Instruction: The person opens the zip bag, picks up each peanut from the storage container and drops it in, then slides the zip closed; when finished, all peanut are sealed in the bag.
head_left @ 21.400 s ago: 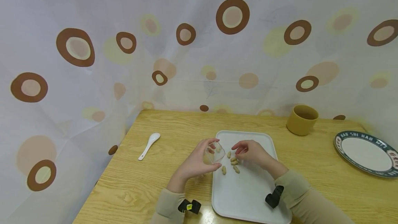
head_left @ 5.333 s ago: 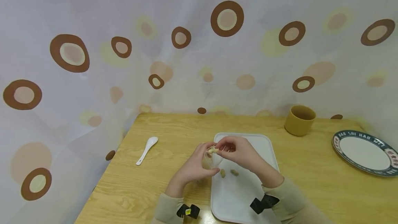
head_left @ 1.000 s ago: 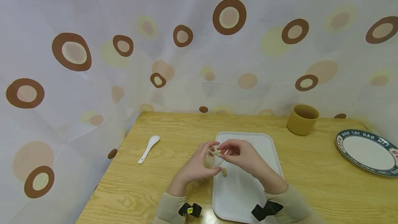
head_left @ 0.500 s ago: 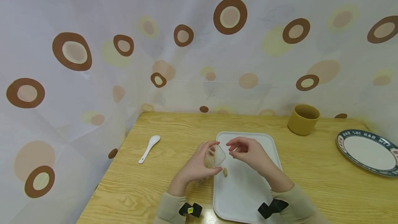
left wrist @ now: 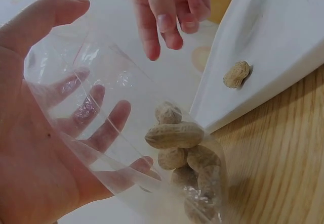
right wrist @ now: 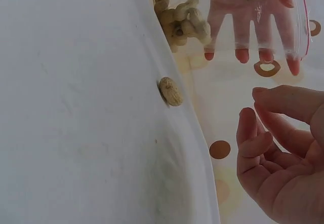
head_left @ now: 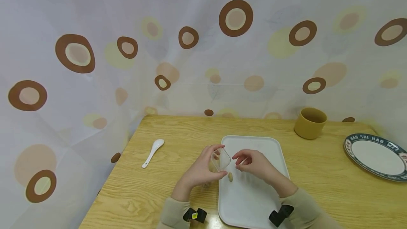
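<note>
My left hand (head_left: 200, 169) holds a clear plastic zip bag (head_left: 221, 160) by its mouth, with thumb and fingers spreading the opening toward the right. Several unshelled peanuts (left wrist: 174, 135) lie heaped at the bottom of the bag, best seen in the left wrist view. One loose peanut (head_left: 230, 176) rests on the white tray (head_left: 251, 200), close to its left edge and just below the bag. Over the tray, to the right of the bag, is my right hand (head_left: 257, 166). Its fingers are loosely bent, hold nothing and do not touch the peanut.
A white spoon (head_left: 153, 153) lies on the wooden table (head_left: 133, 193) to the left. A mustard-yellow cup (head_left: 310, 123) stands at the back right. Farther right is an oval plate (head_left: 376, 156) with a dark green patterned rim. A dotted curtain (head_left: 203, 56) hangs behind the table.
Several peanuts lay on the tray earlier; one lies there now. A second ago my right hand held a peanut at the bag's mouth; it has since let go and moved right, then down.
</note>
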`<act>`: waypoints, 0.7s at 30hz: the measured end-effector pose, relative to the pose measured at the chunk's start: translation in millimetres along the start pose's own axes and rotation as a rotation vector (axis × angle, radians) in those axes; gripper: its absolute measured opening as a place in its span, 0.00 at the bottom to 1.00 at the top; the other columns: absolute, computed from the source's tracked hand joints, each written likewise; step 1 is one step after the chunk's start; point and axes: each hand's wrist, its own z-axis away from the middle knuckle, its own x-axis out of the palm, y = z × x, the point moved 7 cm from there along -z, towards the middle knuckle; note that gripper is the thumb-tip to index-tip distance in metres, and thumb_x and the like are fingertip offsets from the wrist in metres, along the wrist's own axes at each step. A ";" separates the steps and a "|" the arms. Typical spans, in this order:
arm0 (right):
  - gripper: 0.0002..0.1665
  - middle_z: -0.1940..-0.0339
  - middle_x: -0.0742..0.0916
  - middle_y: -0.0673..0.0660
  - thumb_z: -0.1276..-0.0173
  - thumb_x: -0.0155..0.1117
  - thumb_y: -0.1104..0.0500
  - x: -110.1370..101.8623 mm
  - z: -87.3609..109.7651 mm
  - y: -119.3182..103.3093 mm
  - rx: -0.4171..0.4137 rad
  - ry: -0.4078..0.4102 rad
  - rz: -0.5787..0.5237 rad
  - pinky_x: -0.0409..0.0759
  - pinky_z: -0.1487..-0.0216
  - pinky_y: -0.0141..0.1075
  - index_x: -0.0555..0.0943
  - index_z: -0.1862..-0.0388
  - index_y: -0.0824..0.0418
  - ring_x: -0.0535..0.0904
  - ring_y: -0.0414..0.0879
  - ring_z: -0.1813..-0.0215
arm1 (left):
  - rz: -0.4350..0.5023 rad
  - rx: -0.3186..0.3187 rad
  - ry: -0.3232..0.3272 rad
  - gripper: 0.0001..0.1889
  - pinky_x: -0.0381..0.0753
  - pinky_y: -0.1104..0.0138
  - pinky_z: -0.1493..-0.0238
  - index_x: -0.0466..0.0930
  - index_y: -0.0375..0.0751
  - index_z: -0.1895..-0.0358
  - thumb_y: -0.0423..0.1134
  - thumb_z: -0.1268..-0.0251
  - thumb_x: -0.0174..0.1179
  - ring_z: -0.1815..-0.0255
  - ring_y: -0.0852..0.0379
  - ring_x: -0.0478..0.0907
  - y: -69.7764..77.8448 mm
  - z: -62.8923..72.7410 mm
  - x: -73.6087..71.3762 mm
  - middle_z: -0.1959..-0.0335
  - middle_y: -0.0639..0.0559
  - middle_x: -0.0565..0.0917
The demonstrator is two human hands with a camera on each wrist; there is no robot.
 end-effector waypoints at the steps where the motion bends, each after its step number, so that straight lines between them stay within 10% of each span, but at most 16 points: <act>1: 0.17 0.65 0.87 0.55 0.38 0.69 0.65 0.1 -0.4 0.9 -0.001 -0.008 0.008 0.80 0.64 0.31 0.82 0.50 0.68 0.81 0.43 0.65 | -0.002 0.001 0.000 0.41 0.75 0.57 0.44 0.60 0.53 0.27 0.43 0.43 0.71 0.41 0.50 0.72 0.3 0.1 -0.1 0.42 0.43 0.70; 21: 0.15 0.73 0.84 0.50 0.44 0.75 0.63 23.7 -10.8 21.3 0.040 -0.103 0.139 0.73 0.71 0.32 0.85 0.56 0.63 0.75 0.42 0.71 | 0.003 0.011 0.000 0.41 0.75 0.58 0.44 0.60 0.49 0.27 0.42 0.43 0.70 0.41 0.49 0.72 3.2 0.4 0.1 0.42 0.42 0.70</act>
